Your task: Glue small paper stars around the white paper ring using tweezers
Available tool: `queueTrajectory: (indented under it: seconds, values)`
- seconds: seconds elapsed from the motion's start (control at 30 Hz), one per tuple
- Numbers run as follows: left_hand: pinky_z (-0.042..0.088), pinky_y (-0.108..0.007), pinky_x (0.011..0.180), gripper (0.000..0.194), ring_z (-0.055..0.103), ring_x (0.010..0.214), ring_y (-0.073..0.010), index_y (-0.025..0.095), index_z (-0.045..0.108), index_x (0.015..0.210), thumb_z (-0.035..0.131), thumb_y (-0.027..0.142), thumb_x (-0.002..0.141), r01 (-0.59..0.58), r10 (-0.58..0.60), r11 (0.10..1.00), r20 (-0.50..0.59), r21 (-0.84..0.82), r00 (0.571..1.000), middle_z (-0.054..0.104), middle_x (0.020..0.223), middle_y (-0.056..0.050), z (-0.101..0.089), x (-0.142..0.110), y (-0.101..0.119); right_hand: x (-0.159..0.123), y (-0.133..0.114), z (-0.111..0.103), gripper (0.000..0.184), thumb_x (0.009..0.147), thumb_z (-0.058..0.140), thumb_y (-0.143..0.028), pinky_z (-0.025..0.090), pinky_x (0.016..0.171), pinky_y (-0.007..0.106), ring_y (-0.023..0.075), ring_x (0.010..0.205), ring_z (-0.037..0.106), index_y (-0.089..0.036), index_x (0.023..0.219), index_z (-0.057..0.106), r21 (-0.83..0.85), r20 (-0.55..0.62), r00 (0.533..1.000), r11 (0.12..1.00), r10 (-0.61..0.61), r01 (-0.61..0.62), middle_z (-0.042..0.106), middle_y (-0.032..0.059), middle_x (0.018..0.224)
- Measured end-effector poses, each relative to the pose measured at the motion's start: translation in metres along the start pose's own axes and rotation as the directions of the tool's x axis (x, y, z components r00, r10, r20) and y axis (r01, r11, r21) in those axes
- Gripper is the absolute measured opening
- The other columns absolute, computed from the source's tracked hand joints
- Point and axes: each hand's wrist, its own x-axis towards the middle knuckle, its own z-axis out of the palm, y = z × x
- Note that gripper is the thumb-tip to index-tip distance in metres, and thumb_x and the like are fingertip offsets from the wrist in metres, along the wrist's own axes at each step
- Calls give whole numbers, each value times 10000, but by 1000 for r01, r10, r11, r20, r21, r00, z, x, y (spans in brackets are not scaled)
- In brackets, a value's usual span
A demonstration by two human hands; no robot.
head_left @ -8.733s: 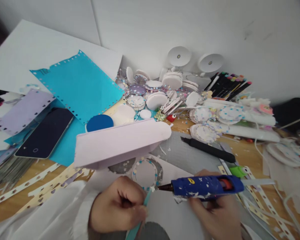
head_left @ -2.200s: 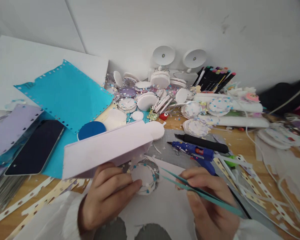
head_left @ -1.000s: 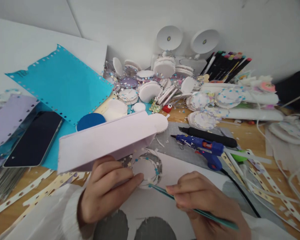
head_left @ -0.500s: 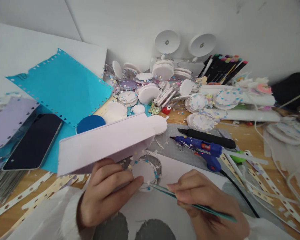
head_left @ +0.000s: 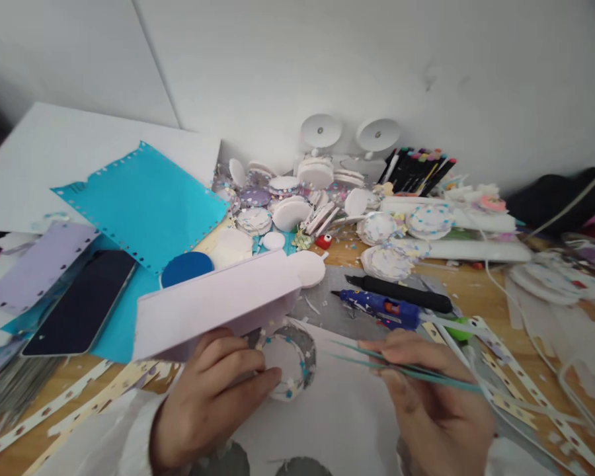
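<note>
My left hand [head_left: 218, 390] has its fingers curled at the left edge of a round white paper disc [head_left: 281, 363], rimmed with small blue and white paper flowers. Its thumb and fingers pin the disc on a white sheet [head_left: 327, 410]. In my right hand [head_left: 426, 390] is a pair of teal tweezers [head_left: 441, 377], held between thumb and fingers. The tweezer tips are spread apart, to the right of the disc and off it, with nothing visible between them. A long folded pale lilac paper piece [head_left: 218, 297] lies just beyond my left hand.
A blue glue gun [head_left: 381, 306] and a black pen-like tool [head_left: 401, 293] lie on the right. Finished white discs [head_left: 290, 213] pile up at the back beside markers [head_left: 419, 172]. On the left are a phone [head_left: 82, 304] and a punched blue sheet [head_left: 149, 205].
My right hand has drawn the tweezers back to the right, away from the disc, and their tips have opened. The left hand stays on the disc. The camera view has tilted up.
</note>
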Motion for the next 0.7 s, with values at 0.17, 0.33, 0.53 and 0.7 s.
queueTrajectory:
  seconds: [0.17, 0.33, 0.53, 0.7]
  values:
    - [401, -330, 746, 179, 537, 849, -187, 209, 662, 987, 522, 129, 910, 21, -21, 1000, 65, 3, 998, 671, 873, -35, -8, -1, 7, -6, 9, 2, 238, 788, 616, -24, 569, 787, 260, 148, 862, 696, -222, 918, 600, 128, -18, 1000, 992, -20, 22, 611, -10, 862]
    - [392, -365, 797, 248, 533, 918, -213, 221, 637, 1056, 513, 102, 878, 77, -84, 996, 211, 39, 974, 655, 981, -47, -20, -2, 13, -11, 13, 3, 214, 798, 611, -30, 566, 785, 289, 171, 893, 696, -223, 888, 591, 129, 69, 995, 990, -70, 60, 627, 10, 898]
    - [417, -374, 850, 342, 523, 1027, -232, 231, 573, 1142, 528, 84, 837, 136, -150, 989, 352, 62, 924, 589, 1135, -67, -42, 1, 22, -10, 11, 3, 152, 827, 599, -87, 563, 776, 337, 195, 894, 694, -229, 863, 557, 99, 64, 995, 992, -79, 72, 630, 25, 884]
    - [419, -338, 881, 316, 541, 1009, -196, 231, 533, 1138, 527, 66, 869, 79, -101, 981, 115, 177, 988, 576, 1067, -63, -72, 5, 24, -11, 13, 2, 149, 838, 593, -111, 557, 774, 316, 183, 915, 690, -246, 877, 543, 43, 53, 996, 996, -76, 74, 620, 9, 888]
